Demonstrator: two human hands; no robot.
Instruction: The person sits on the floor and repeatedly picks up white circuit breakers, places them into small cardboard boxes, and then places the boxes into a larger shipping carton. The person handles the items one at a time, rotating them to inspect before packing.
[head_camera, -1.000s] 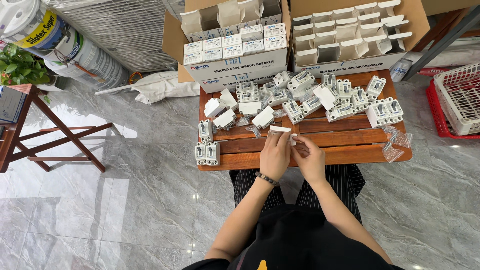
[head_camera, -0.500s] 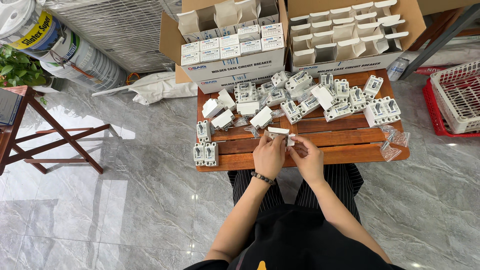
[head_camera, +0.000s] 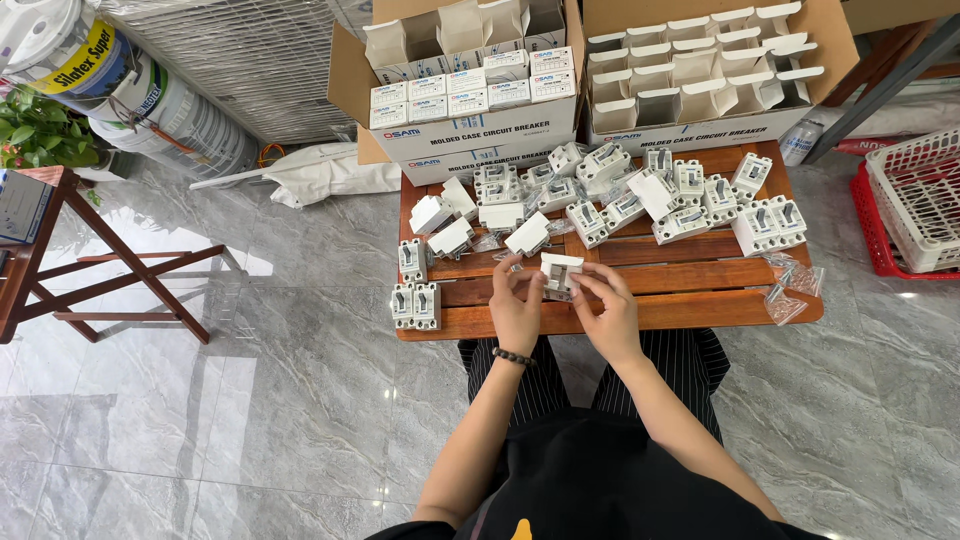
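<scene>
My left hand (head_camera: 517, 305) and my right hand (head_camera: 609, 305) together hold one small white circuit breaker (head_camera: 560, 273) just above the near edge of a low wooden slatted table (head_camera: 700, 310). Both sets of fingers pinch its sides. Behind it a heap of several loose white breakers (head_camera: 640, 190) covers the table's far half. A pair of breakers (head_camera: 416, 305) stands at the table's near left corner, with a single one (head_camera: 412, 259) just behind.
Two open cardboard cartons stand behind the table: the left one (head_camera: 470, 95) holds closed small white boxes, the right one (head_camera: 700, 75) open ones. Small clear plastic bags (head_camera: 790, 290) lie at the table's right end. A red-and-white basket (head_camera: 915, 200) sits right, a wooden stand (head_camera: 110, 280) left.
Both hands have stayed at the near table edge, turning the breaker slightly between the fingers. Everything else on the table is unmoved.
</scene>
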